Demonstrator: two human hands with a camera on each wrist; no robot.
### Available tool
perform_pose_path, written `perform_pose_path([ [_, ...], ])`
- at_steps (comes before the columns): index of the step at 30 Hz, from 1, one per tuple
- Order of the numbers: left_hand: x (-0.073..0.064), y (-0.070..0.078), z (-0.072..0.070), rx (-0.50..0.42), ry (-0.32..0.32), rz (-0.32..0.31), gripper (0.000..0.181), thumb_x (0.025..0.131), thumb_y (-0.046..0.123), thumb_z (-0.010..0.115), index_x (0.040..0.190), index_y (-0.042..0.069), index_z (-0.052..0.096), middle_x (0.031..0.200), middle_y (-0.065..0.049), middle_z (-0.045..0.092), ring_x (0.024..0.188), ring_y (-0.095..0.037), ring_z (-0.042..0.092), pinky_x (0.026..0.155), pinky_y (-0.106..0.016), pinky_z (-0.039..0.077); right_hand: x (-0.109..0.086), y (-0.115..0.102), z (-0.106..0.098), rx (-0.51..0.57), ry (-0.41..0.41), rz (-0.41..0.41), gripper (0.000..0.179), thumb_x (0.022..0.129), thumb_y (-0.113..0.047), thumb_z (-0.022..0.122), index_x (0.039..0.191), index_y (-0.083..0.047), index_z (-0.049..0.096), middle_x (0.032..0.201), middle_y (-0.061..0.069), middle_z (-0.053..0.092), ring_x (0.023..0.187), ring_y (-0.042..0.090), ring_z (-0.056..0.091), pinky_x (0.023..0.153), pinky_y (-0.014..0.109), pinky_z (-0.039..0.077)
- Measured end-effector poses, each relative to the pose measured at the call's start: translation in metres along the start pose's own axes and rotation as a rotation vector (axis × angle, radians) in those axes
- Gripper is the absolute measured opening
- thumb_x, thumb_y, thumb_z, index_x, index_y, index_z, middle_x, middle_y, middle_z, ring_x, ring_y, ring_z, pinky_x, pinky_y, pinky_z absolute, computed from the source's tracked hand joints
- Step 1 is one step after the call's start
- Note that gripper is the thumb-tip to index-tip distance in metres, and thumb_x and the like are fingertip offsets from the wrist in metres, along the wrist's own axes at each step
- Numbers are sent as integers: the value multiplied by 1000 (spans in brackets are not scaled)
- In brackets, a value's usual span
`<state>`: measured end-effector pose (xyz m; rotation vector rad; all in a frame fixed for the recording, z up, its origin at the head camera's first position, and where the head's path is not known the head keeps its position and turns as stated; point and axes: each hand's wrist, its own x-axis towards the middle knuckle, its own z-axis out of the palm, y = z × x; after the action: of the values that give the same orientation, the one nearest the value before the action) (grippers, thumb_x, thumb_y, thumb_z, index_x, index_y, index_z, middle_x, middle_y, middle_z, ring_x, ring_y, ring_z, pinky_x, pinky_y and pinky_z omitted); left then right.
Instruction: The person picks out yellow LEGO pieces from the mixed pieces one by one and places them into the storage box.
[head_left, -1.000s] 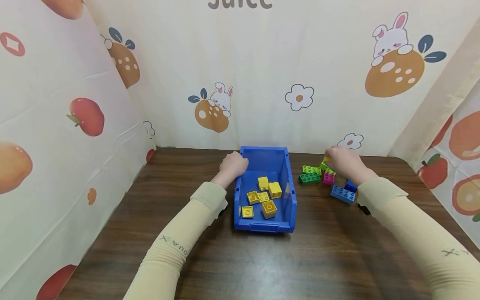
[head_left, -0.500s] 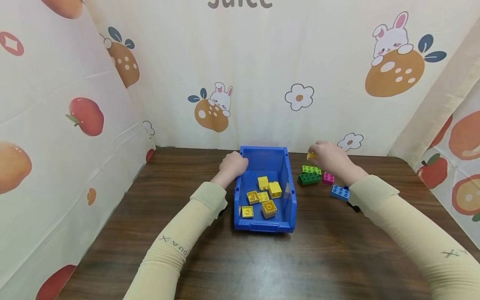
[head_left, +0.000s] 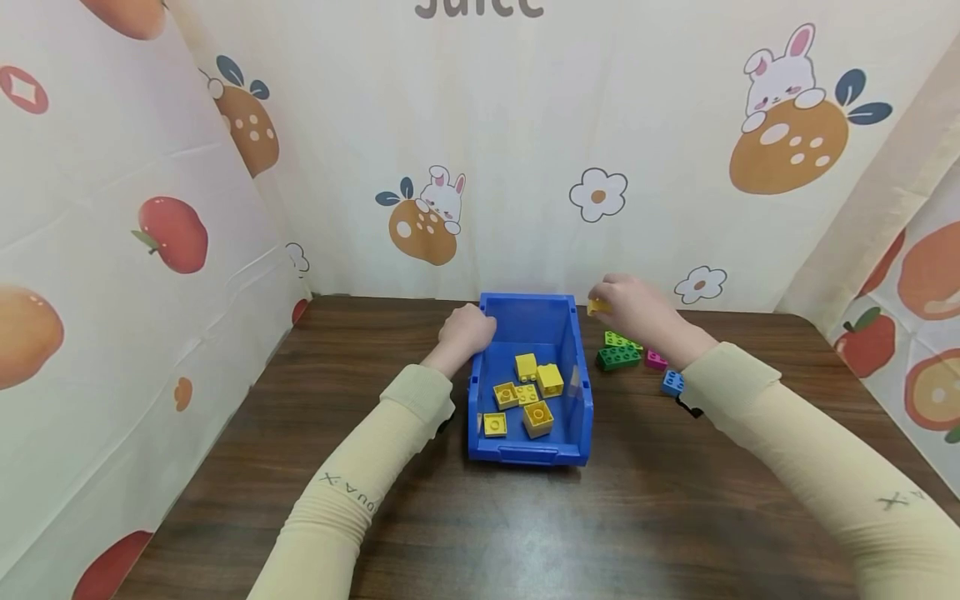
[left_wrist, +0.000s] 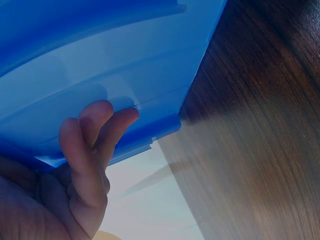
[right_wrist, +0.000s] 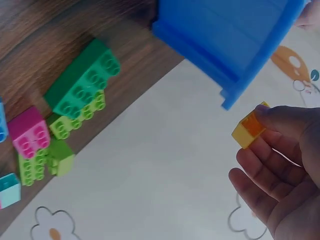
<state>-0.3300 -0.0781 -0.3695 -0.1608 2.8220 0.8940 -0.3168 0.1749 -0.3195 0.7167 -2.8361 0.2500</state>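
A blue plastic bin [head_left: 527, 455] stands on the table with several yellow building bricks [head_left: 550, 380] lying in it. My left hand [head_left: 465, 330] grips its left rim toward the back; in the left wrist view the fingers [left_wrist: 82, 150] lie against the outer wall. Raised beside the bin's back right corner, my right hand [head_left: 641, 313] pinches a yellow toy brick [right_wrist: 244, 133] between thumb and fingers. This brick is off the table, outside the bin wall.
Right of the bin lie a dark green brick [head_left: 619, 357], a lime brick [head_left: 622, 339], a magenta brick [head_left: 656, 359] and a blue brick [head_left: 672, 383], partly covered by the right arm. A printed curtain [head_left: 525, 225] hangs along the table's back edge.
My right hand has lifted the yellow brick from the pile of bricks and moved left toward the bin. My left hand has stayed on the rim.
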Motion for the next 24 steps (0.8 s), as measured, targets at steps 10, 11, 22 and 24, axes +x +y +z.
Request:
perform_pose_path([
  [10,0,-1,0,-10,-1,-1,37,95,26,41,62,11,42,51,-1,35,42,-15,46,39,-25,34,13,-27,3,-44,-24,-99,23,83,-13,71,104,-4,69,97,12,66,88,26,64,77,40,54],
  [11,0,-1,0,-13,-2,0,37,95,26,41,62,11,42,51,-1,36,42,-15,46,39,-25,35,14,-30,5,-46,-33,-110,23,83,-13,71,104,-4,69,97,12,66,88,26,64,77,39,54],
  [22,2,-2,0,-6,-10,1,37,95,28,41,63,11,44,51,-1,36,44,-16,50,40,-25,38,28,-60,22,-29,-86,-192,22,82,-14,72,103,-7,70,95,7,66,86,22,61,76,36,53],
  [24,3,-3,-1,-12,-18,-4,37,96,28,42,64,10,45,52,-1,37,44,-17,52,40,-25,39,31,-64,25,-36,-100,-197,21,83,-15,72,103,-8,70,96,6,66,88,21,61,76,35,53],
])
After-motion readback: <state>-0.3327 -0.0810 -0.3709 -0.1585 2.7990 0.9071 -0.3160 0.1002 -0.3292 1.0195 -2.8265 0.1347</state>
